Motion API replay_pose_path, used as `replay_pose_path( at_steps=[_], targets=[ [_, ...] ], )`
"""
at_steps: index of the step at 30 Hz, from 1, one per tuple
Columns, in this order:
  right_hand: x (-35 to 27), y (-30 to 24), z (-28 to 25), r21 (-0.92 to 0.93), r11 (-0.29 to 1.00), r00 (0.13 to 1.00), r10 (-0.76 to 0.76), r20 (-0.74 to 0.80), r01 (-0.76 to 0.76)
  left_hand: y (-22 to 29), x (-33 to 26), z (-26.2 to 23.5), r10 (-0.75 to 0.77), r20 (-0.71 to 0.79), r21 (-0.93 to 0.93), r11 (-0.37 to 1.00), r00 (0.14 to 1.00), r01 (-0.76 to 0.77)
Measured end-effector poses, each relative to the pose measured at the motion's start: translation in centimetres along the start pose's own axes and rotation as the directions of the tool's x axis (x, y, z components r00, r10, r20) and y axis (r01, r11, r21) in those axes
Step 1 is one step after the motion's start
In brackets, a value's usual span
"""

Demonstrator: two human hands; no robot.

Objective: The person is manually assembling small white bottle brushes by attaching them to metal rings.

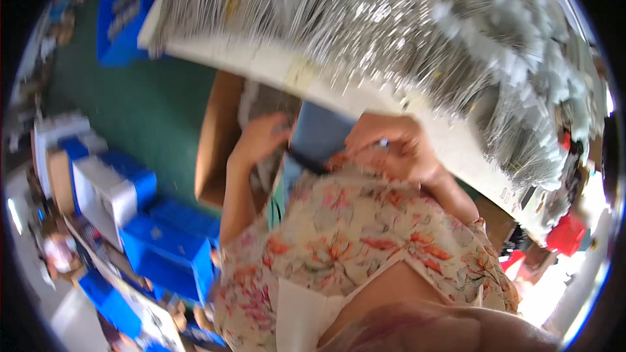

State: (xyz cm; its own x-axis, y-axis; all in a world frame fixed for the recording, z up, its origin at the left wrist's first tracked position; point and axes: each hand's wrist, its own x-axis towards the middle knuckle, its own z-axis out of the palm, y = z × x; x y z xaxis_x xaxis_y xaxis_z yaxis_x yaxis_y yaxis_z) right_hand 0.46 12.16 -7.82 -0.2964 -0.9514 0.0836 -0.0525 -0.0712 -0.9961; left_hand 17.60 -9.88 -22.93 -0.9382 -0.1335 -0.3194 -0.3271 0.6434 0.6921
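My left hand [262,138] is held low in front of me, by a brown cardboard box [212,150] under the table edge. Its fingers are loosely stretched, slightly blurred, with nothing visible in them. My right hand [399,146] has its fingers curled in, close to the hem of my floral top [352,215]. A small pale spot shows at its fingers; whether it is a ring or a held thing I cannot tell. Between both hands lie a blue-grey surface [321,132] and a dark strap [306,160]. Piles of thin silvery strands [365,19] cover the table beyond.
The pale tabletop edge [254,58] runs across in front of me. Cloudy whitish bundles [521,26] lie at its right. A blue crate [122,16] stands at the far left on the green floor [150,111]. More blue bins [173,248] are stacked at left; a red object [566,234] is at right.
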Motion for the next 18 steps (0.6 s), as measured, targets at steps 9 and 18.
replay_pose_path(
  at_steps=[9, 18],
  targets=[
    [-3.5, -2.1, -6.4, -0.013, 1.0, 0.959, -0.017, -0.284, 0.014, 18.4, 15.2, -19.0, 0.3, -0.071, -0.32, 0.897, 0.951, -0.306],
    [-8.1, -5.1, -16.7, -0.319, 0.916, 0.803, 0.004, -0.596, -0.241, 17.1, 37.3, -27.4, 0.166, -0.506, 0.76, 0.55, 0.847, 0.346]
  ],
)
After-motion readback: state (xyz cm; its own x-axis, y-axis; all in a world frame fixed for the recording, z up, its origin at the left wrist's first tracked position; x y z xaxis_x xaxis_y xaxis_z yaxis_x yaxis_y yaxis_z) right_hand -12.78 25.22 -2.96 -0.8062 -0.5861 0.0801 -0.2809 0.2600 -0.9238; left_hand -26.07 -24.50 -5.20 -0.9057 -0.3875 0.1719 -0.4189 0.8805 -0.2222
